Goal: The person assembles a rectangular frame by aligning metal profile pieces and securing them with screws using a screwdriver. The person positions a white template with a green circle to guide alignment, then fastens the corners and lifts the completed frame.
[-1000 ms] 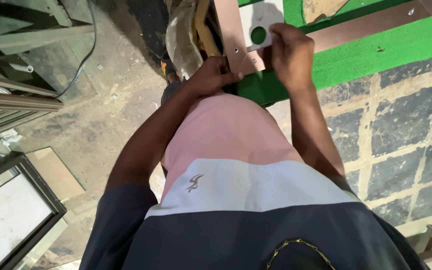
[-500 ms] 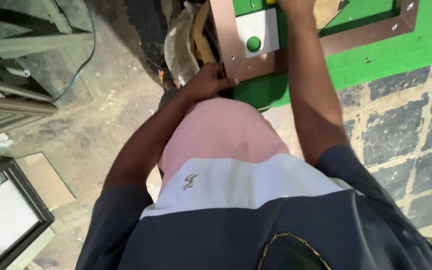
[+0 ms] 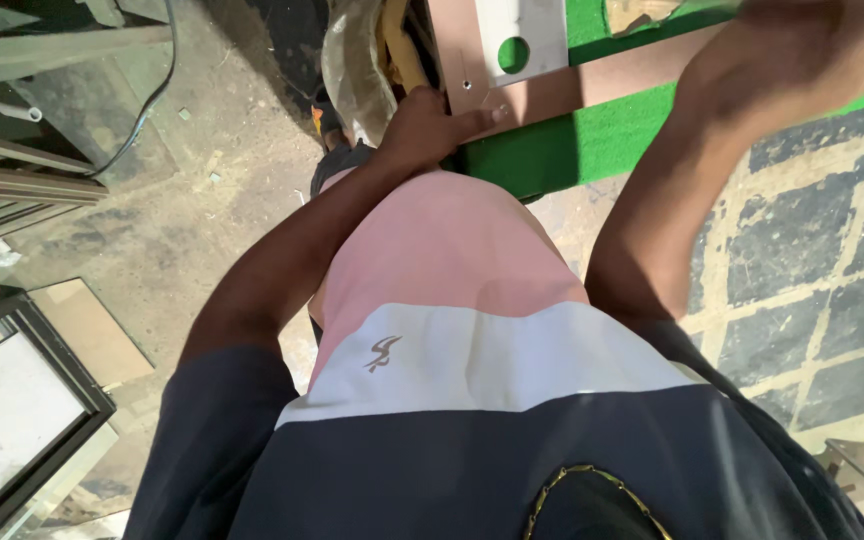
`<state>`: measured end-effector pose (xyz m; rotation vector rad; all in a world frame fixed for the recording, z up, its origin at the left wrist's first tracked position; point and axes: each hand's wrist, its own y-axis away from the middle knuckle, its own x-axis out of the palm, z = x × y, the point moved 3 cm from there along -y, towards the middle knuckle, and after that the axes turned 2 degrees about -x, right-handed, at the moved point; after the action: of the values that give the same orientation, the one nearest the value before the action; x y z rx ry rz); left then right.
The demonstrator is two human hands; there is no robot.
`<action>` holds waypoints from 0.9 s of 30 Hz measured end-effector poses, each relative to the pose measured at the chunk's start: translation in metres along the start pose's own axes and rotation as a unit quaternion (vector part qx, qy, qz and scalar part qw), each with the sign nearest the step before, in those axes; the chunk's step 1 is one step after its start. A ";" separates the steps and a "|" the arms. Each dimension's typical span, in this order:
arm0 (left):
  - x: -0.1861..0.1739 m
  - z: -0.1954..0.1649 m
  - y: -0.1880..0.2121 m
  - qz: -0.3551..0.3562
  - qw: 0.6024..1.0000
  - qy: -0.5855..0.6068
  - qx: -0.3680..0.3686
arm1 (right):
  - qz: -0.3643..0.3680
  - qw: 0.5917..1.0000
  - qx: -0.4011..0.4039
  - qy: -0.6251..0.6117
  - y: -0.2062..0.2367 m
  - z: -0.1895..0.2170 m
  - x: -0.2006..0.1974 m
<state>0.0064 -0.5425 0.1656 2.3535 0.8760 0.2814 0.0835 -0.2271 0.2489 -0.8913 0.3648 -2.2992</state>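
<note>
A brown metal frame (image 3: 552, 95) lies on a green-covered bench (image 3: 592, 145) at the top of the view. Inside its corner rests a white plate (image 3: 527, 25) with a round hole. My left hand (image 3: 430, 125) grips the frame's near corner, thumb laid along the top of the bar. Raised and blurred, my right hand (image 3: 802, 50) is at the top right, over the bench edge; whether it holds anything cannot be made out. My pink, white and navy shirt fills the middle of the view.
A black-framed glass panel (image 3: 12, 410) leans at the lower left, with metal profiles (image 3: 22, 180) above it. A clear plastic bag (image 3: 352, 60) hangs by the bench end. Dusty concrete floor lies left, dark stone tiles (image 3: 812, 260) right.
My right hand has left the white plate and frame and swung out to the right, closer to the camera. The left hand stays on the frame's corner.
</note>
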 end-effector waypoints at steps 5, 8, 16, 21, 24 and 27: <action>-0.002 -0.003 0.004 -0.009 0.999 -0.032 -0.001 | 0.023 0.999 0.047 0.005 0.067 0.028 0.061; -0.001 0.000 0.004 -0.012 0.999 -0.038 0.018 | -0.006 0.997 0.072 -0.019 0.088 0.029 0.081; 0.002 0.005 0.002 -0.002 1.000 -0.010 0.012 | -0.017 0.992 0.118 -0.045 0.103 0.019 0.074; 0.002 0.004 0.002 -0.009 0.999 -0.002 0.039 | -0.008 0.993 0.115 -0.040 0.102 0.014 0.071; 0.002 0.005 0.002 -0.007 1.000 -0.014 0.011 | 0.005 0.993 0.113 -0.043 0.100 0.015 0.075; 0.002 0.005 0.002 -0.005 1.000 -0.014 -0.004 | 0.037 0.992 0.114 -0.041 0.100 0.015 0.083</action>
<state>0.0109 -0.5447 0.1632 2.3403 0.8718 0.2467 0.0933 -0.3574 0.2554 -0.8387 0.0954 -2.1754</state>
